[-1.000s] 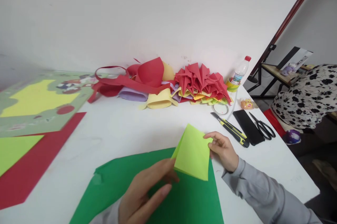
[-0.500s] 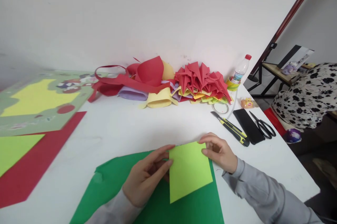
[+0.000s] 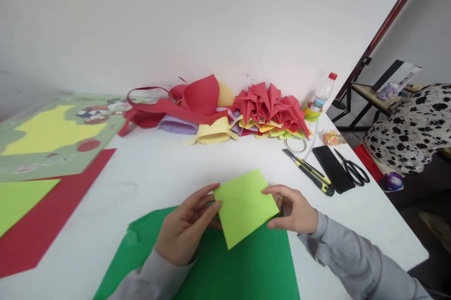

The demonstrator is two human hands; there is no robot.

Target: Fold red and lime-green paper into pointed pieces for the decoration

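A yellow-green square of paper (image 3: pixel 244 208) is held up, tilted, over a dark green sheet (image 3: pixel 243 272) on the table. My left hand (image 3: pixel 186 225) pinches its left corner between thumb and fingers. At the opposite edge, my right hand (image 3: pixel 294 208) touches the square with the index fingertip. Its thumb stands apart, below the paper's right corner, and its other fingers are partly hidden behind the square.
Along the wall lie folded red paper shapes (image 3: pixel 264 105) and curled red paper (image 3: pixel 200 98). To the right are a utility knife (image 3: pixel 310 173), a black flat case (image 3: pixel 333 168), scissors (image 3: pixel 354 170), a tape roll (image 3: pixel 295 145) and a bottle (image 3: pixel 320 95). A patterned sheet (image 3: pixel 84 163) lies left.
The yellow-green square has turned and moved up and left. My left hand moved left with it. My right thumb has come off the paper and spread away from the index finger.
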